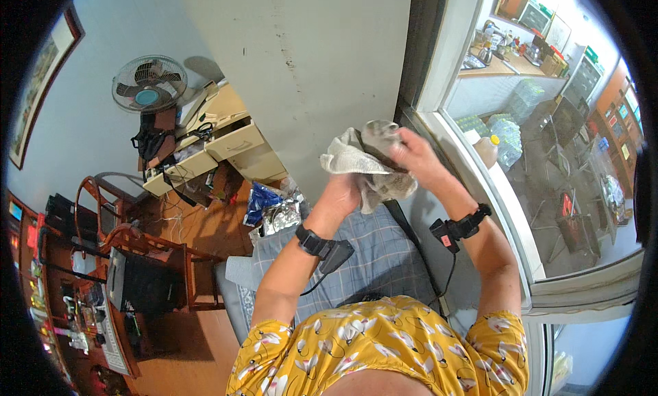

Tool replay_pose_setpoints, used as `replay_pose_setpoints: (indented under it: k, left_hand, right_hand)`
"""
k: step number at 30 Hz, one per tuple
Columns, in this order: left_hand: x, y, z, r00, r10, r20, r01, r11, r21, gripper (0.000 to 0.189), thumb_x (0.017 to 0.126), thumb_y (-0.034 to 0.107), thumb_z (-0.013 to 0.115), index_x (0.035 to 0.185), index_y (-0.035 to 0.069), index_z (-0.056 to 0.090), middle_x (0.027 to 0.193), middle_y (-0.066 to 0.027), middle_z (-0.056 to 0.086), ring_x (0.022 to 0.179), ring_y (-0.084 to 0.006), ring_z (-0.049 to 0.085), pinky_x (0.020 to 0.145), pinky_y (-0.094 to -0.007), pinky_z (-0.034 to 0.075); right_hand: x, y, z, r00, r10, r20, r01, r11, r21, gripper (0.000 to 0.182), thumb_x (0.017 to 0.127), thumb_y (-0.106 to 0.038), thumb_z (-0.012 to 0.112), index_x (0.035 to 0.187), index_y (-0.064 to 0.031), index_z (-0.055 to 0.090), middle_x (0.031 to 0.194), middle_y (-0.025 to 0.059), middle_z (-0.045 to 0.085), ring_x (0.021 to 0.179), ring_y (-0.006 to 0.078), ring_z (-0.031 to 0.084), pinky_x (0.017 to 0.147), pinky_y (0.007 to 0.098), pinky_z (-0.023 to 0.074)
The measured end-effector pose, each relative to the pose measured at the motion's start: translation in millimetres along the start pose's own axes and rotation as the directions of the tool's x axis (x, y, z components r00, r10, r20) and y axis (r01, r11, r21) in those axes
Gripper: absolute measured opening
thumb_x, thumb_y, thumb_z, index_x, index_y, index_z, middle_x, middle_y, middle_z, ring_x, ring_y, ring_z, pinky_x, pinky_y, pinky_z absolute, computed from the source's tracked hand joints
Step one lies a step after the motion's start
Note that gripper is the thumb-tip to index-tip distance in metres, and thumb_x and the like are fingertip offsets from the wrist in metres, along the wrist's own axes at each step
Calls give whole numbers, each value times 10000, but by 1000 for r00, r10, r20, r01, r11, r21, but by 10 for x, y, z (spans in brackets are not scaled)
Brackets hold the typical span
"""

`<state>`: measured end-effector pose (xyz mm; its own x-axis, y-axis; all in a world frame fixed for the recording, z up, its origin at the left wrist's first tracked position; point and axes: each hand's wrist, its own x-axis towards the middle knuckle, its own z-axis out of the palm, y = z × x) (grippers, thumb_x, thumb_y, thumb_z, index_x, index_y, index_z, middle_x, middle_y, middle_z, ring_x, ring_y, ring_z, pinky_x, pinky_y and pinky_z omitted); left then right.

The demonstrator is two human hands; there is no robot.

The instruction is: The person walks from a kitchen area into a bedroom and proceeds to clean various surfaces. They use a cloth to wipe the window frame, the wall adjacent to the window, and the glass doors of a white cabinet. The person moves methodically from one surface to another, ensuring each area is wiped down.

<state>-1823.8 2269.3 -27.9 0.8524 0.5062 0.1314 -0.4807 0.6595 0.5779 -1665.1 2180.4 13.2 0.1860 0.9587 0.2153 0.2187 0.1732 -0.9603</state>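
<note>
A crumpled grey-white cloth (354, 157) hangs between my two hands, in front of a pale, marked panel (329, 62). My left hand (345, 193) holds it from below, its fingers mostly hidden behind the folds. On the other side my right hand (419, 157) grips the bunched upper part, slightly blurred. Dark smudges show on parts of the cloth. Beneath my forearms lies a blue-grey checked bed cover (380, 247). Each wrist carries a black strapped device with a cable.
A framed glass window (514, 190) runs close along my right arm. Silver and blue foil packaging (277, 208) lies beyond the bed. Further left are a cream desk (226, 144) with pulled-out drawers, an electric fan (149, 85) and a wooden chair (187, 272) holding a black box.
</note>
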Motion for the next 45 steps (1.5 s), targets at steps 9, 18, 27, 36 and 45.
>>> replay_pose_setpoints:
  k: [9, 18, 27, 36, 45]
  left_hand:
    - [249, -97, 221, 973, 31, -228, 98, 842, 531, 377, 889, 220, 616, 1222, 69, 522, 1151, -66, 583, 999, -163, 581, 778, -324, 529]
    - [-300, 853, -401, 694, 719, 30, -91, 46, 995, 333, 860, 111, 635, 1178, 30, 581, 1106, -102, 622, 965, -174, 610, 745, -278, 509]
    - [-111, 2183, -892, 595, 765, 245, 55, -343, 938, 807, 811, 246, 677, 1439, -1, 234, 1441, -210, 318, 1325, -346, 317, 1087, -418, 266]
    - [304, 2486, -1182, 733, 597, 327, -196, -275, 941, 890, 789, 211, 718, 1449, -15, 167, 1487, -237, 217, 1369, -362, 243, 1118, -408, 234]
    - [343, 2448, -1122, 674, 643, 364, -205, -311, 928, 834, 791, 147, 710, 1422, -45, 200, 1427, -245, 314, 1310, -384, 333, 1087, -415, 289]
  right_hand:
    - [-24, 364, -263, 983, 165, -75, -77, 754, 653, 233, 889, -23, 504, 1098, 5, 601, 1025, 88, 653, 929, 177, 635, 818, 308, 518]
    - [231, 14, -647, 923, 325, -203, -8, 546, 838, 441, 965, -339, 413, 1255, -23, 514, 1236, 134, 574, 1109, 275, 569, 953, 447, 473]
    - [534, -950, -738, 690, -124, -713, 584, 678, 448, 410, 967, -248, 464, 1307, -20, 452, 1306, 130, 510, 1174, 276, 514, 1004, 439, 423]
    - [-67, -2449, -1224, 145, -483, -864, 735, 637, -233, 422, 961, -242, 472, 1315, -15, 437, 1326, 110, 483, 1216, 253, 475, 1037, 410, 395]
    - [-484, -3445, -2024, 20, -919, -393, 516, 346, -784, 434, 947, -175, 508, 1335, 0, 427, 1332, 119, 488, 1200, 253, 502, 1020, 399, 422]
